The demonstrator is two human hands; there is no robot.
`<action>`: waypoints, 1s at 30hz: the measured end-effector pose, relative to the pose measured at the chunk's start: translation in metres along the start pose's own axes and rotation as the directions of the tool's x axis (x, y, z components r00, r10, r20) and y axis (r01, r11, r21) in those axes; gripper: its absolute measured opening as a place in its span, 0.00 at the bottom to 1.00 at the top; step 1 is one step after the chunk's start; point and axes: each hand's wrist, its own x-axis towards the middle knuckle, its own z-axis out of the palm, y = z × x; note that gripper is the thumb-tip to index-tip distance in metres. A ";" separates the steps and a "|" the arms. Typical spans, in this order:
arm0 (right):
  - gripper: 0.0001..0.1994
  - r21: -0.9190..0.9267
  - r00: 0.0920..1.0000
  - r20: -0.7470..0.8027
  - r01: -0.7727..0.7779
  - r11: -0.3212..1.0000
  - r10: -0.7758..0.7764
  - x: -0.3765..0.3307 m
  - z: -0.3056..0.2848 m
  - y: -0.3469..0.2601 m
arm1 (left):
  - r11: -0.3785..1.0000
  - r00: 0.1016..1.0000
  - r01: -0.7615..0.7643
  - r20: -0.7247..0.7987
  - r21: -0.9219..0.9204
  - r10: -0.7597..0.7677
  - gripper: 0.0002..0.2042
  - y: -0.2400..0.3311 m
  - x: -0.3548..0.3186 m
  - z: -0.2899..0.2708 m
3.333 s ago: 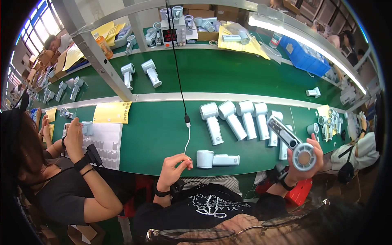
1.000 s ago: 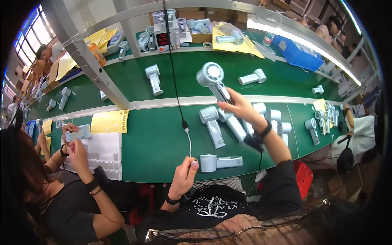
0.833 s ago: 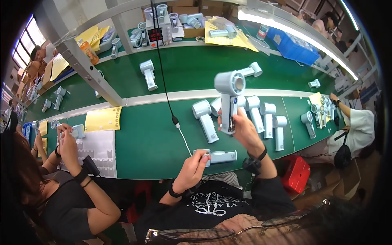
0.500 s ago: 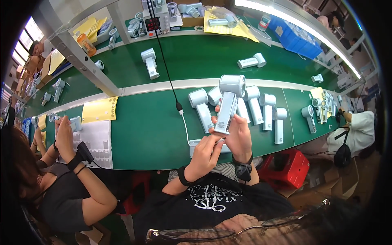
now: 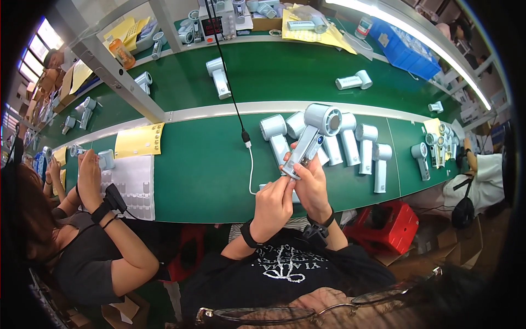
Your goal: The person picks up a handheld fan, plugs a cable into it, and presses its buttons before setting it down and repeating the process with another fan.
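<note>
My right hand is wrapped around the handle of a pale blue handheld fan, tilted with its round grille toward the upper right. A small dark round spot shows on the handle. My left hand is closed, fingertips pinched together at the bottom end of the handle; what they hold, if anything, is hidden. Beneath my hands lies a pale block, mostly covered. A white cable runs down to it from a black connector. Behind the held fan, several like fans lie on the green table.
More fans lie on the green strip beyond a metal rail. At left a co-worker's hands are raised near a white sheet and yellow paper. A blue bin stands far right; a red stool is below the table.
The held fan has turned and tilted right, so its grille and the handle's dark spot now show. Fans on the far strip have shifted slightly right. The whole view has moved a little.
</note>
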 end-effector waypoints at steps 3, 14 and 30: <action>0.25 -0.057 0.998 -0.042 0.039 0.998 -0.042 -0.001 0.002 0.006 | 0.999 0.999 -0.010 0.044 0.050 0.008 0.02 -0.004 0.002 -0.005; 0.27 -0.208 0.986 0.027 0.165 0.964 -0.163 -0.010 0.003 0.010 | 0.920 0.931 0.291 0.298 -0.264 -0.209 0.04 -0.013 0.003 -0.023; 0.52 -0.843 0.929 0.219 0.334 0.421 -0.297 0.001 -0.049 -0.060 | 0.725 0.957 0.280 0.245 -0.629 -0.157 0.08 -0.042 -0.015 -0.048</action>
